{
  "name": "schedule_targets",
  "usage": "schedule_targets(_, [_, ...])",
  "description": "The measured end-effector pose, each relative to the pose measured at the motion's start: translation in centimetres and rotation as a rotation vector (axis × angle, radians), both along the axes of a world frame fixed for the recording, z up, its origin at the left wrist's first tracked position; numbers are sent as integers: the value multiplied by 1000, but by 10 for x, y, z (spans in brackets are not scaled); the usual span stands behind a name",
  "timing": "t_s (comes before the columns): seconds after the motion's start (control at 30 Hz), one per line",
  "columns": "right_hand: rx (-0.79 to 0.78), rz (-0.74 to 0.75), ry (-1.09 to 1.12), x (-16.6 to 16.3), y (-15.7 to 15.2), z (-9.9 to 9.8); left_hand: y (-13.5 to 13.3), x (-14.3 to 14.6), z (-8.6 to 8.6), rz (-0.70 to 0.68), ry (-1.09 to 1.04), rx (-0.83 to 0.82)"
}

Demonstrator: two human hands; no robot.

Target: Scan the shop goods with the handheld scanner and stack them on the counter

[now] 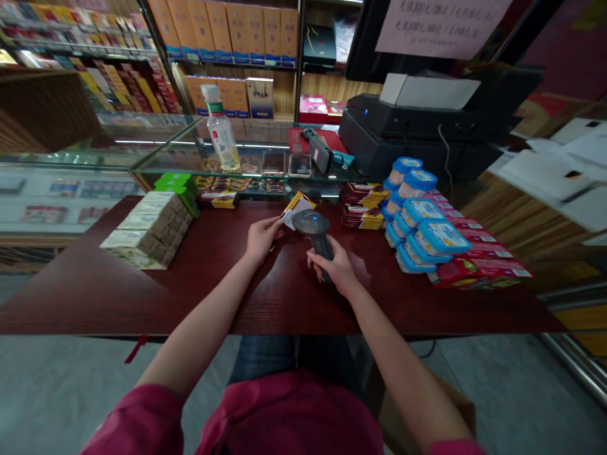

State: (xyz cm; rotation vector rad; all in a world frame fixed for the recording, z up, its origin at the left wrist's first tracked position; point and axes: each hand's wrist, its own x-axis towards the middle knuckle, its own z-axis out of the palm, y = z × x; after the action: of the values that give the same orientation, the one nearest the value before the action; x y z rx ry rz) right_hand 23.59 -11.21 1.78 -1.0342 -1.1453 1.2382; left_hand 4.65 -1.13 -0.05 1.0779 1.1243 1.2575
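My left hand [262,240] pinches the near left edge of a red-and-yellow packet [300,203], tilted up over the dark wooden table [227,284]. Wrapped round the handle of a black handheld barcode scanner [312,222] is my right hand [334,265]. The scanner's head covers the packet's lower right part, and a small blue light glows on its top. Behind and to the right lies a stack of similar red-and-yellow packets [363,205]. A smaller pile of such packets [219,200] sits behind and to the left.
Pale boxes [147,227] and green packs [177,186] stand at left. Blue-lidded tubs [422,218] and red boxes [484,259] crowd the right. Behind are a glass counter [165,148] with a bottle [222,136], and a black checkout machine [408,133].
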Motion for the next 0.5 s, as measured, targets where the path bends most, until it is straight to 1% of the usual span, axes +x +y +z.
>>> schedule_targets(0.1, [-5,-30,-23,2,-2,-2,1,3,-1,-13,-10,30])
schedule_targets(0.17, [-6,-21,-26,4,-3,0,1,5,-2,-20,-8,50])
schedule_targets(0.23, [-15,0,-26,4,-5,3,1,4,-2,-4,39,65])
schedule_targets(0.3, [-32,6,-14,4,-8,5,1,-1,2,51,186,142])
schedule_targets(0.37, [-53,1,11,4,-11,7,3,-14,10,123,403,295])
schedule_targets(0.43, [-71,-1,45,5,-13,8,7,-37,21,171,625,453])
schedule_targets(0.5, [-88,5,77,6,-14,8,11,-66,32,206,819,557])
